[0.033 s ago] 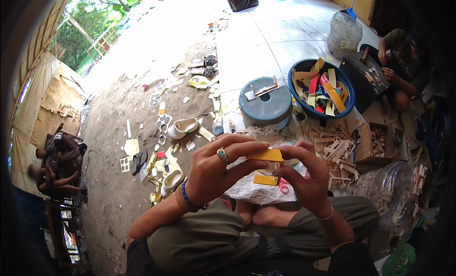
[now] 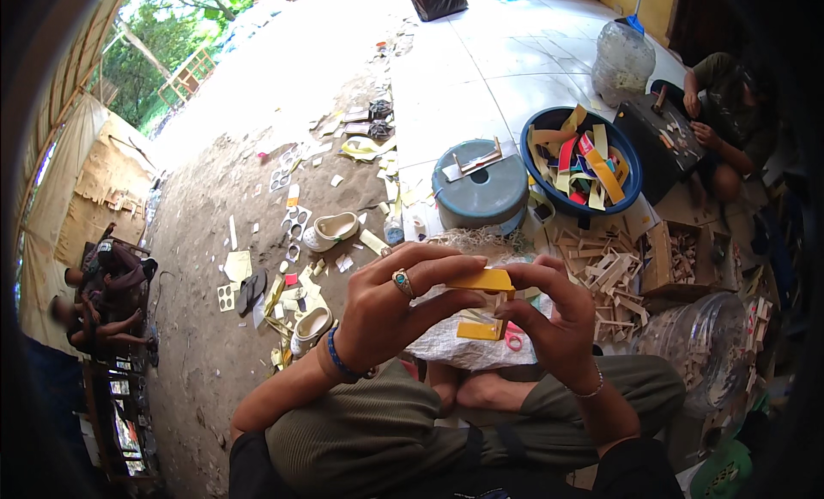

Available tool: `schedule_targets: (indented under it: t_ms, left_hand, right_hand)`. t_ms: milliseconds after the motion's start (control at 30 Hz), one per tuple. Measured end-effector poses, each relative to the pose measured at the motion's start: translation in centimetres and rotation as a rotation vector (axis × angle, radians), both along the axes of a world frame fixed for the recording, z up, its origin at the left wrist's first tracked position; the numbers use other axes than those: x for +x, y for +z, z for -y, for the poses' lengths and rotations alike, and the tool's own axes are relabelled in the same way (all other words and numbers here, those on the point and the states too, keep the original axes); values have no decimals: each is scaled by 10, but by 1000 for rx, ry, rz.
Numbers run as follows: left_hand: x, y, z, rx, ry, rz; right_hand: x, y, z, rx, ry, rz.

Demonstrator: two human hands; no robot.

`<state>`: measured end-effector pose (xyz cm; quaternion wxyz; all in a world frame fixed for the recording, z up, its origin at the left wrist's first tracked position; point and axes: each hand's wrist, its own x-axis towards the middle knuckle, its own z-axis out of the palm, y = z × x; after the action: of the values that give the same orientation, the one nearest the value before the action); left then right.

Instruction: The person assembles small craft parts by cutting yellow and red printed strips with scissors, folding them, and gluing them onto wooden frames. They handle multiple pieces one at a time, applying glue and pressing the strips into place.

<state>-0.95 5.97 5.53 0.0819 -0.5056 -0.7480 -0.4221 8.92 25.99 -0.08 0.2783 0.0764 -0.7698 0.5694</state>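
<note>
Both hands hold a small wooden piece with yellow strips (image 2: 482, 280) along its top and bottom, up in front of my lap. My left hand (image 2: 386, 297), wearing a ring and a blue bracelet, is closed on its left side, fingertips along the upper strip and thumb below it. At the right end, my right hand (image 2: 562, 327) pinches it between index finger and thumb. Beneath the hands lies a white woven sack (image 2: 429, 349) across my crossed legs. Pink-handled scissors (image 2: 513, 338) rest on it, partly hidden by the piece and my right hand.
Ahead stand an upturned grey-blue tub (image 2: 459, 203) and a dark blue basin (image 2: 530, 173) of coloured strips. Wooden sticks (image 2: 614, 280) are heaped at right beside a box (image 2: 665, 263). Pale clogs (image 2: 335, 229) and scraps litter the dirt at left. A co-worker (image 2: 725, 147) sits far right.
The yellow-edged wooden piece has tilted very slightly in my fingers. Both hands otherwise keep their places.
</note>
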Motion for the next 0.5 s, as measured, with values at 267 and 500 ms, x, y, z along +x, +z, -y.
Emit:
schedule_targets:
  t_ms: [267,500]
  left_hand:
    - [0,0,-2,20,10,-123]
    - [-2,-2,-1,13,17,-184]
  right_hand:
    - [3,1,1,-214,125,107]
    - [5,1,7,-494,308,236]
